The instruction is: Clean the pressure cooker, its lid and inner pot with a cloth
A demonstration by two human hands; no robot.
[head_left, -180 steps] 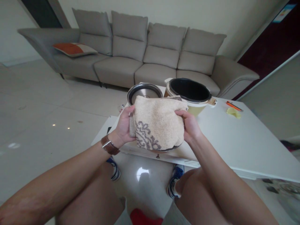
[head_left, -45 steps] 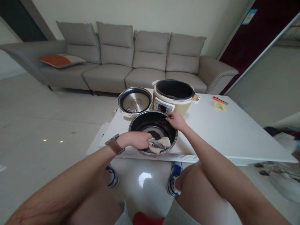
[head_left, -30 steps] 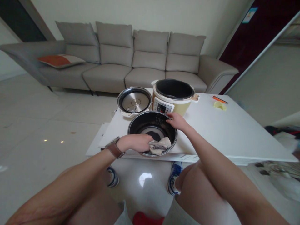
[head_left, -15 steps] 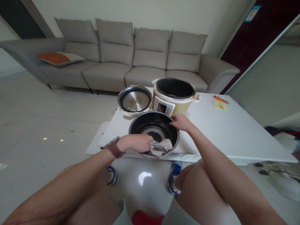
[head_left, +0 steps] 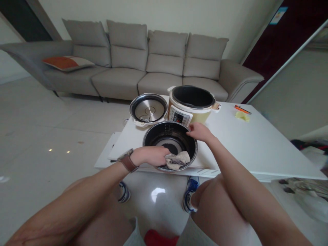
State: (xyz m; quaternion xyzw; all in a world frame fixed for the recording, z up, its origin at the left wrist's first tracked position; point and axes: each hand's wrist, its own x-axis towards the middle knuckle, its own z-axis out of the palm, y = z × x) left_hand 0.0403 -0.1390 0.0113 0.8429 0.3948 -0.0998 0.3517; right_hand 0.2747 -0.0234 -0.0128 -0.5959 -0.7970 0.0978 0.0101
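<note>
A dark inner pot [head_left: 153, 136] with level marks on its inside wall stands at the near edge of the white table. My left hand [head_left: 155, 156], with a watch on its wrist, is closed on a greyish cloth [head_left: 178, 160] inside the pot, by the near right wall. My right hand [head_left: 199, 132] grips the pot's rim on the right, thumb and fingers on either side. Behind the pot stands the cream pressure cooker body [head_left: 191, 102], lidless, its control panel facing me. Left of it the cooker lid [head_left: 149, 108] lies with its metal underside up.
On the white table [head_left: 246, 143], an orange-handled knife or cutter [head_left: 243, 109] lies at the far right beside a pale yellow piece [head_left: 242, 116]. A grey sofa [head_left: 164, 65] with an orange cushion [head_left: 67, 63] stands behind the table. My legs are below its near edge.
The view has shifted slightly. My left hand and the cloth remain at the pot's near right wall, and my right hand still holds the rim.
</note>
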